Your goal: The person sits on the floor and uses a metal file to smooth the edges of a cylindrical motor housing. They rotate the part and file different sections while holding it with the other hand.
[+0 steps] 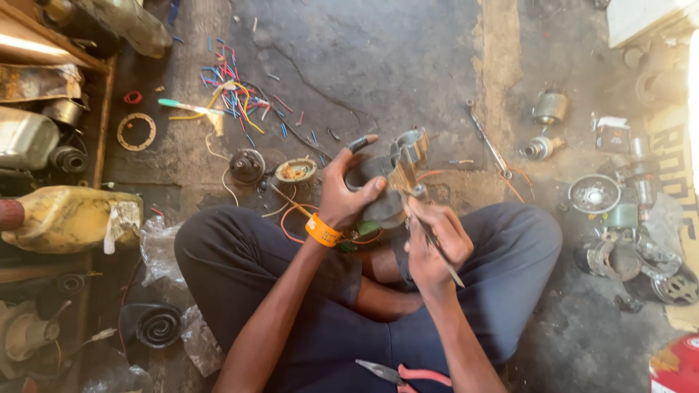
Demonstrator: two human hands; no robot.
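I sit cross-legged on a concrete floor. My left hand [348,188], with an orange wristband [321,230], grips a dark round motor housing [378,196] with a metal bracket [408,149] on top, held above my lap. My right hand [435,244] holds a thin metal rod-like tool [439,251], its tip touching the housing's right side. Red-handled pliers [402,375] lie on my lap near the bottom edge.
Cut coloured wire bits [231,91] litter the floor ahead. A long wrench [486,140] lies to the right. Motor parts [550,106] and round metal covers [594,194] sit at right. A yellow jerrycan [69,217] and wooden shelves [102,109] stand at left.
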